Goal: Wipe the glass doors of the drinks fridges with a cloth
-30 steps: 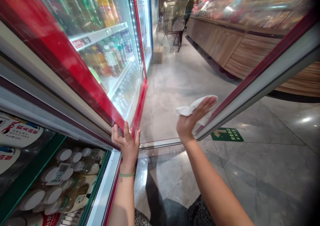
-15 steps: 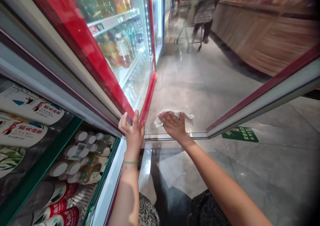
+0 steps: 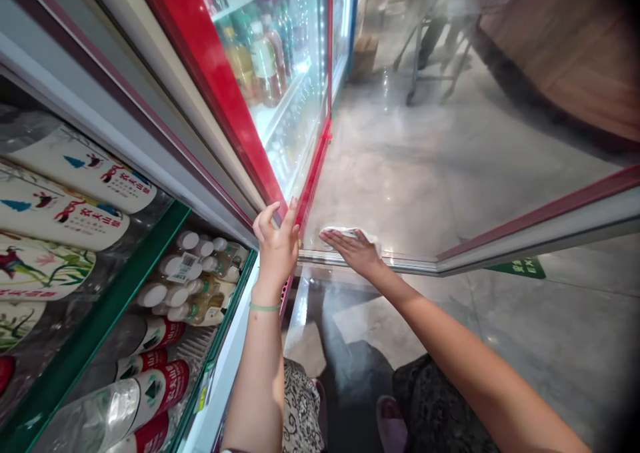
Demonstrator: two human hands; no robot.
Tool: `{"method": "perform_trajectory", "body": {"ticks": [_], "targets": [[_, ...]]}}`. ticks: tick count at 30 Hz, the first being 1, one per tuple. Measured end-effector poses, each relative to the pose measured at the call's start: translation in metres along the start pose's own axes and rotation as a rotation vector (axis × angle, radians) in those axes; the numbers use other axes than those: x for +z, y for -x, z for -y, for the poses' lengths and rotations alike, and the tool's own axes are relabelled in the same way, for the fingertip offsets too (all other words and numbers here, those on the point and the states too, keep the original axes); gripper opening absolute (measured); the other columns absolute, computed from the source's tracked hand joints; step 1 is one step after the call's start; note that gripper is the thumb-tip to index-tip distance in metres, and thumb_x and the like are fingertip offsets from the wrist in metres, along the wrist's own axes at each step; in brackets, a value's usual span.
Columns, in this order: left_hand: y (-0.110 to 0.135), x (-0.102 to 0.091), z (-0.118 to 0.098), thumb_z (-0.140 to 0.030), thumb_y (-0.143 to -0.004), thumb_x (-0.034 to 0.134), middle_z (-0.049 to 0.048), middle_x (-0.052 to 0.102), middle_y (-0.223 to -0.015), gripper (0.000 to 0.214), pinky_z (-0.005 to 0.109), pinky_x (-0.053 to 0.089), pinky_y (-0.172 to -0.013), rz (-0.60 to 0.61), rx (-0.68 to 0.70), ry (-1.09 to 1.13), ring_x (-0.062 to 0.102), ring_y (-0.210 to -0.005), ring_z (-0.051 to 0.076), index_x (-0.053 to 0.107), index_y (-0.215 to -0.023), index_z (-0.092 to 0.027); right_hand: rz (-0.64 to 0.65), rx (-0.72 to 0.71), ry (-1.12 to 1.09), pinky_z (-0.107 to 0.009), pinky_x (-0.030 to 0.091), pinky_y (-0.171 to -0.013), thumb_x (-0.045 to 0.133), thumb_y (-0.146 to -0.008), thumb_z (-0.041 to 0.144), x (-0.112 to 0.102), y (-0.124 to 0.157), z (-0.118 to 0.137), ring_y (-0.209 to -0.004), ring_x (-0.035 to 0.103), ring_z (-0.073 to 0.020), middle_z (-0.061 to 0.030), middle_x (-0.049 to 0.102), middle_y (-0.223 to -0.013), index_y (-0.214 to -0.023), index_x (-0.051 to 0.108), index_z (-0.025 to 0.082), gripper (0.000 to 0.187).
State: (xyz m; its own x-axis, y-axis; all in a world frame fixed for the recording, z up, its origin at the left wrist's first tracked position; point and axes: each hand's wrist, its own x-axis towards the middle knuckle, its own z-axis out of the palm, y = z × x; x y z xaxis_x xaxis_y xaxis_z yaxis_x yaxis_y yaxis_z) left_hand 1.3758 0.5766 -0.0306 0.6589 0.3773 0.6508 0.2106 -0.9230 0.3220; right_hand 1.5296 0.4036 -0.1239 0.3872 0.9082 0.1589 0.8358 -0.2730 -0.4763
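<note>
My right hand [image 3: 358,251] lies flat over a white cloth [image 3: 373,239], pressing it to the lower part of a glass door [image 3: 400,179], just above the bottom frame [image 3: 407,263]. White edges of the cloth stick out above and to the right of the fingers. At the door's lower left corner is my left hand [image 3: 276,246], fingers spread and pointing up, against the side frame; whether it grips the frame I cannot tell. It holds no loose object.
Left of me, a cooler with green shelf edges [image 3: 100,333] holds large labelled bottles [image 3: 90,213] and small white-capped bottles [image 3: 185,273]. Through the glass show a red-framed drinks fridge [image 3: 220,99], a cart [image 3: 425,76] and a person's legs. A green sign [image 3: 525,267] is on the floor.
The view has shifted, showing more of the cooler's bottles and my feet. My right hand has turned flatter, with less cloth showing around it. My left hand stays at the door's corner.
</note>
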Motion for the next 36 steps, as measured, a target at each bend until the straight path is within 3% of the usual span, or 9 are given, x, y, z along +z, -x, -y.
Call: {"method": "perform_trajectory", "body": {"ticks": [4,9,13,15,17,21,26,31,36], "targets": [[0.001,-0.001,0.003,-0.011,-0.094,0.051,0.0144,0.036,-0.144,0.069,0.053,0.036,-0.119,0.009,0.013,-0.026,0.036,-0.137,0.030,0.038,-0.159,-0.033,-0.014,-0.032,-0.002,-0.063,0.035,-0.119,0.022,-0.095,0.003,0.007,0.009,-0.005,-0.146,0.048,-0.0164,-0.0079,0.059,-0.150,-0.154,0.044,0.022,0.065],[0.001,-0.003,0.007,-0.007,-0.093,0.050,0.0126,0.039,-0.140,0.072,0.053,0.037,-0.118,0.004,0.007,-0.032,0.037,-0.135,0.029,0.040,-0.158,-0.038,-0.245,-0.062,0.307,-0.053,0.020,-0.127,0.035,-0.097,0.010,0.019,-0.001,-0.005,-0.152,0.037,-0.0125,-0.0032,0.056,-0.155,-0.152,0.048,0.036,0.062],[0.002,-0.003,0.005,-0.012,-0.095,0.053,0.0129,0.039,-0.139,0.066,0.056,0.035,-0.119,-0.012,-0.016,-0.013,0.036,-0.139,0.030,0.043,-0.156,-0.037,-0.254,-0.246,0.405,-0.037,0.054,-0.104,0.033,-0.086,0.003,0.031,0.021,-0.017,-0.135,0.057,-0.0039,0.0001,0.070,-0.136,-0.132,0.064,0.026,0.060],[0.003,0.000,-0.001,-0.020,-0.095,0.060,0.0137,0.037,-0.143,0.065,0.058,0.032,-0.121,-0.019,-0.031,0.011,0.031,-0.145,0.033,0.043,-0.156,-0.035,-0.292,-0.245,0.453,-0.036,0.062,-0.086,0.033,-0.084,0.006,0.029,0.039,-0.027,-0.128,0.064,-0.0064,-0.0045,0.073,-0.127,-0.123,0.067,0.016,0.053],[0.004,0.007,-0.010,-0.027,-0.092,0.069,0.0159,0.028,-0.153,0.073,0.062,0.028,-0.123,-0.024,-0.055,0.041,0.021,-0.153,0.039,0.038,-0.159,-0.031,-0.287,-0.212,0.444,-0.035,0.062,-0.081,0.032,-0.084,0.007,0.023,0.054,-0.036,-0.124,0.066,-0.0065,-0.0073,0.072,-0.127,-0.119,0.066,0.012,0.049],[0.007,0.027,-0.025,-0.035,-0.084,0.080,0.0208,0.001,-0.170,0.097,0.072,0.021,-0.121,-0.005,-0.108,0.059,-0.004,-0.159,0.047,0.024,-0.163,-0.028,-0.100,-0.199,0.240,-0.037,0.058,-0.096,0.027,-0.086,0.000,0.010,0.057,-0.043,-0.125,0.065,-0.0036,-0.0099,0.068,-0.136,-0.121,0.066,0.010,0.053],[0.023,0.061,-0.024,-0.038,-0.085,0.079,0.0274,-0.011,-0.170,0.096,0.076,0.016,-0.119,0.023,-0.119,0.025,-0.019,-0.156,0.046,0.025,-0.163,-0.020,0.127,0.340,-0.610,-0.051,0.047,-0.109,0.030,-0.089,0.013,0.006,0.059,-0.046,-0.128,0.065,-0.0095,-0.0097,0.074,-0.127,-0.112,0.070,0.014,0.047],[0.068,0.106,-0.011,-0.029,-0.088,0.074,0.0295,0.006,-0.170,0.069,0.077,0.014,-0.118,0.212,-0.147,0.050,-0.015,-0.157,0.046,0.049,-0.151,-0.017,0.103,0.382,-0.673,-0.050,0.043,-0.113,0.030,-0.096,0.021,-0.004,0.073,-0.061,-0.122,0.069,-0.0136,-0.0147,0.074,-0.125,-0.114,0.072,0.012,0.047],[0.105,0.139,0.004,-0.019,-0.089,0.069,0.0232,0.028,-0.167,0.056,0.077,0.011,-0.119,0.407,-0.116,0.097,-0.001,-0.159,0.043,0.059,-0.144,-0.025,-0.107,0.298,-0.452,-0.051,0.043,-0.116,0.031,-0.102,0.032,-0.007,0.076,-0.073,-0.148,0.046,-0.0185,-0.0150,0.054,-0.154,-0.145,0.056,0.015,0.053]]}}
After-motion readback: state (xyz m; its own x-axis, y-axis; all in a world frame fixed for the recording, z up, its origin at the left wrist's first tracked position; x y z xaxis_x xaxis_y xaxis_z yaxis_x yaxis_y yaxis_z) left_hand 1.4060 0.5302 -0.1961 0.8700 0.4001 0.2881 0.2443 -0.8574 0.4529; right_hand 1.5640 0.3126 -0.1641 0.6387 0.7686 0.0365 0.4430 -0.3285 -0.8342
